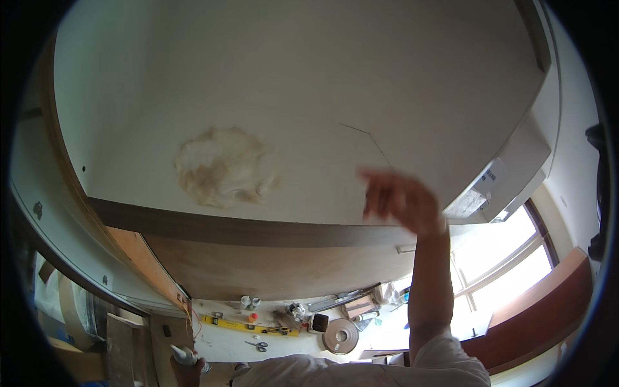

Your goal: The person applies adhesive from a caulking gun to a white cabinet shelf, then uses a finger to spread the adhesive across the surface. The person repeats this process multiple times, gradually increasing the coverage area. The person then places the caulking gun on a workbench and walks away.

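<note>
From my remote feed I find the right hand [401,201] raised in front of the large pale panel [309,77], blurred, its index finger reaching out and the others loosely curled; I see nothing in its grasp, and I cannot tell whether the fingertip meets the surface. It sits just below a thin, kinked dark line [369,133], and I take the outstretched finger as a way of reaching one small spot without the rest of the hand covering it. Low at my left edge, the left hand [187,376] is wrapped around a tube with a pale nozzle [183,354], partly cut off by the frame; held down there, it probably keeps clear of the raised arm. On the panel, well left of the right hand, spreads a brownish stain [222,169], and a dark brown strip [258,233] edges the panel below. Farther down, the worktop [225,348] carries a yellow spirit level [238,325] laid flat, a bottle with a red cap [253,318], scissors [256,346] and a brown roll [340,336] resting on its side, which I judge keeps it from rolling. A bright window [503,251] stands beyond, to the right.
</note>
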`<state>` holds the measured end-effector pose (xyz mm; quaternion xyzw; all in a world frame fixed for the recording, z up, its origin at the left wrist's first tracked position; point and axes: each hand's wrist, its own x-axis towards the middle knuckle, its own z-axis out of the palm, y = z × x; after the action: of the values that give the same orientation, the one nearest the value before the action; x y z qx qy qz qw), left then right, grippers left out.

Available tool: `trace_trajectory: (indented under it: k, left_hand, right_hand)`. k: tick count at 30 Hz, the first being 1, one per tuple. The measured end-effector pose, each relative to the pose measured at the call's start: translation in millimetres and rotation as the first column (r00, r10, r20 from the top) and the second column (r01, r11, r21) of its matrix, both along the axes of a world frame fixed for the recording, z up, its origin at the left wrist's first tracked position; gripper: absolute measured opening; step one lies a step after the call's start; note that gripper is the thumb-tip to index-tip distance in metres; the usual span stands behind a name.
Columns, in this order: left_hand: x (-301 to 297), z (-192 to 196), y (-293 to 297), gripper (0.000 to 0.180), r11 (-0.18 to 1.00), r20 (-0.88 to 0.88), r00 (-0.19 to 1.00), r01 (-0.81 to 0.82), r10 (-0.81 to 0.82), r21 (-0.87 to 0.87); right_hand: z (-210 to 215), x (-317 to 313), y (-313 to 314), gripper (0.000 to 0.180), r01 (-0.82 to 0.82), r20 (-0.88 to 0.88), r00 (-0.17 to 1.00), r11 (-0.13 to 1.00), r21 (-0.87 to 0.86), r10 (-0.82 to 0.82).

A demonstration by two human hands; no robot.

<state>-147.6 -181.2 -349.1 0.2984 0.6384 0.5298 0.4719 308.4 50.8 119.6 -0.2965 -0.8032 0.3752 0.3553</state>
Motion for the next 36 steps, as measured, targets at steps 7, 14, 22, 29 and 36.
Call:
trace_trajectory:
  k: [7, 14, 22, 29, 36]
  left_hand:
    - [96.0, 231.8, 93.7, 0.048, 0.725, 0.263, 0.879, 0.126, -0.398, 0.677]
    - [166.8, 332.5, 103.5, 0.045, 0.477, 0.27, 0.698, 0.116, -0.663, 0.871]
    - [187.6, 325.3, 75.9, 0.043, 0.477, 0.275, 0.727, 0.082, -0.629, 0.875]
    - [158.0, 311.7, 17.0, 0.039, 0.674, 0.275, 0.883, 0.061, -0.381, 0.736]
    - [125.9, 302.3, -56.8, 0.039, 0.685, 0.321, 0.934, -0.131, -0.157, 0.717]
  right_hand:
    - [-113.7, 16.9, -127.5, 0.06, -0.351, -0.505, 0.854, 0.856, -0.379, 0.127]
    - [-110.3, 58.4, -178.8, 0.048, -0.141, -0.5, 0.864, 0.93, -0.339, -0.051]
    - [-52.0, 7.1, -74.5, 0.027, 0.288, 0.084, 0.945, 0.926, 0.243, -0.316]
    - [-33.1, -128.2, 43.4, 0.034, 0.195, 0.335, 0.835, 0.803, 0.563, -0.437]
    - [-43.8, -134.8, 22.9, 0.028, 0.321, 0.18, 0.889, 0.852, 0.414, -0.422]
